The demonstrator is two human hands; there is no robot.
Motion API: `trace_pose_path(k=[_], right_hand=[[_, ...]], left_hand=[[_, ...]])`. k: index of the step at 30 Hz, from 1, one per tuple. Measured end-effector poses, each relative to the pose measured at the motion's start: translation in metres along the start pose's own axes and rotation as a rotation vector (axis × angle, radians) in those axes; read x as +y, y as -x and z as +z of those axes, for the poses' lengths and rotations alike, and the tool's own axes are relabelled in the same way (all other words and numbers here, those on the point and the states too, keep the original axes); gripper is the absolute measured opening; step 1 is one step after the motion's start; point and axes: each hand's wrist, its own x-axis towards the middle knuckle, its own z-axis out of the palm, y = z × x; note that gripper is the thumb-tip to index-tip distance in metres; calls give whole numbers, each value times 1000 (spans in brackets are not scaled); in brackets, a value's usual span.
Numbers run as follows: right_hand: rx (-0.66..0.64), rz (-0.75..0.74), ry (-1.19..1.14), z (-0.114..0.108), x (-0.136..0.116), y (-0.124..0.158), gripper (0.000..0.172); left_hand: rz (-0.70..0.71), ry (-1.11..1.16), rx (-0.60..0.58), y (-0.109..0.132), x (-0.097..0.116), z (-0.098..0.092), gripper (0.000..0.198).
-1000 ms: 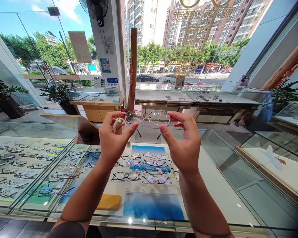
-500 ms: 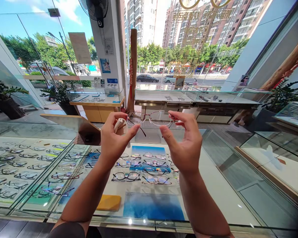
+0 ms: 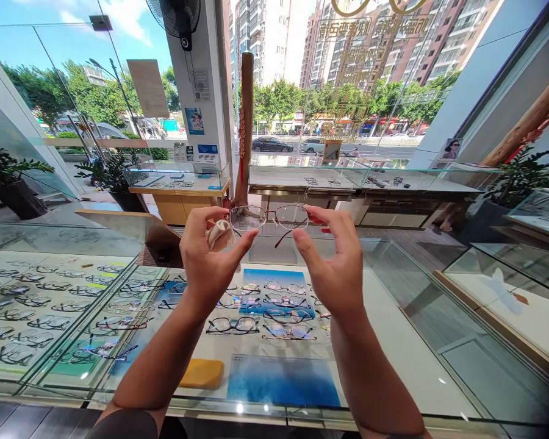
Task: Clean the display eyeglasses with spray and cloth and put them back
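Note:
A pair of thin-rimmed eyeglasses (image 3: 269,216) is held up in the air over the glass display counter. My left hand (image 3: 210,250) pinches its left end near the hinge, thumb below and fingers above. At the opposite end, my right hand (image 3: 332,256) grips the frame by the hinge in the same way. One dark temple arm points down between the right lens and my right thumb. Faint print shows on the left lens. A crumpled pale cloth (image 3: 219,234) appears just behind my left hand; whether my fingers touch it I cannot tell.
Beneath my hands, the glass counter (image 3: 393,366) displays rows of eyeglasses (image 3: 233,325) and blue cards (image 3: 283,381). A yellow case (image 3: 202,373) lies near my left forearm. A mirror-like wooden stand (image 3: 119,221) rises at left. More showcases (image 3: 302,178) line the window.
Both hands and the eyeglasses have shifted slightly left. The eyeglasses have turned a little, so the temple arm now slants down beneath the right lens.

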Motion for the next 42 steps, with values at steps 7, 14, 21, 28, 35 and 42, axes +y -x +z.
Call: trace_pose_path(k=[7,14,21,28,35,42], right_hand=[[60,-41,-8,0,-2,1,31],[69,-62,-13,0,-2,1,29],[-10,-35,5,2,3,1,31],[-14,-45,6,3,4,1,32],[42,-73,-5,3,1,2,31],[136,-174,30,4,0,2,32]], left_hand=[[-80,75,-50,-3,2,1,45],[-68,89,-54,-3,2,1,41],[32,18,23,-2,-1,0,47],[95,12,50,-1,-4,0,50],[-49,95,1,-2,1,2,46],[-103,160,-69,-7,-3,6,41]])
